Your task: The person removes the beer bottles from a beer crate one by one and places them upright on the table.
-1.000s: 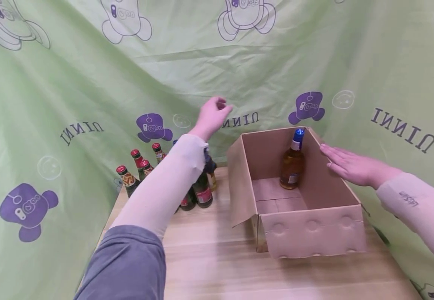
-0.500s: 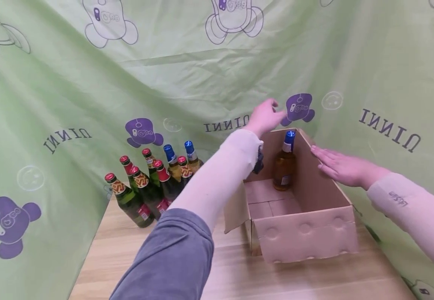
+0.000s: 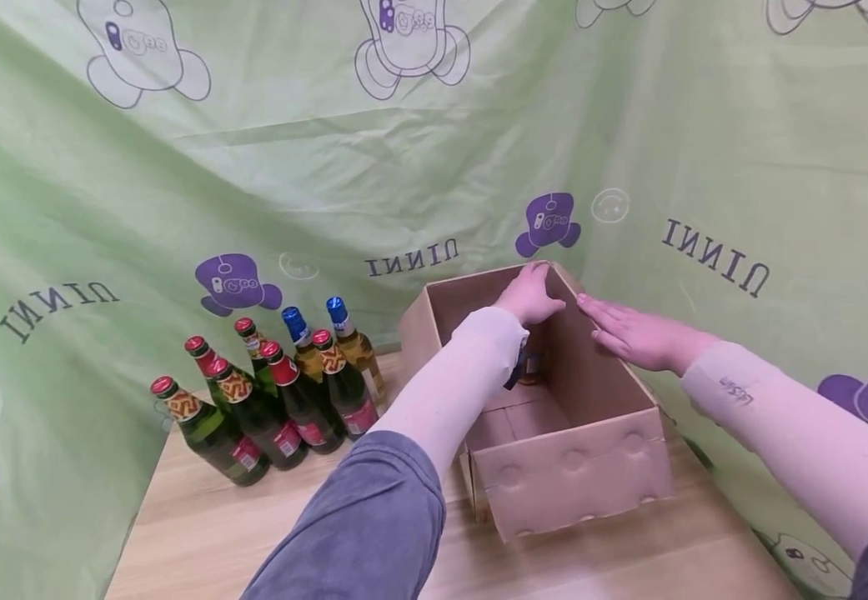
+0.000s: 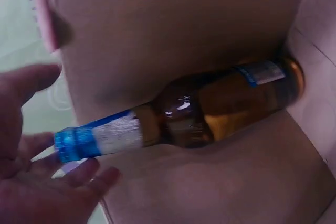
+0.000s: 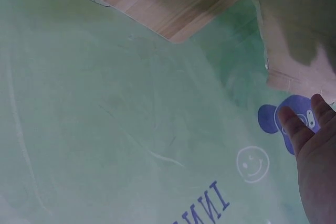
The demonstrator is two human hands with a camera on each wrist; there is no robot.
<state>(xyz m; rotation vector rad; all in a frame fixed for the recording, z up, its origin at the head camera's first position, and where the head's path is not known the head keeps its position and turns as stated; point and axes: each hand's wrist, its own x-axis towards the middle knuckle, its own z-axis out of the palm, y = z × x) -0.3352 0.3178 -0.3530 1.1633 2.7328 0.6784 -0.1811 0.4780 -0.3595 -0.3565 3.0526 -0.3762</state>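
Note:
A cardboard box (image 3: pixel 572 479) stands with its top uncovered on the table. Inside its far right corner is an amber glass beer bottle (image 4: pixel 184 111) with a blue foil cap, mostly hidden by my left arm in the head view. My left hand (image 3: pixel 529 293) reaches over that corner. In the left wrist view, its thumb and fingers are spread around the blue cap, thumb away from the neck. My right hand (image 3: pixel 639 335) lies with straight fingers against the upper edge of the box's right wall; the right wrist view shows part of this hand (image 5: pixel 321 163).
Left of the box, several green beer bottles (image 3: pixel 283 408) with red caps stand grouped, two blue-capped amber bottles (image 3: pixel 358 350) behind them. A flap hangs from the box's near side. The wooden table (image 3: pixel 201 521) meets a green printed cloth (image 3: pixel 268 175) behind.
My left hand has moved right and down, from above the bottle group to the bottle in the box. The right hand stays at the box edge. The head view has turned right.

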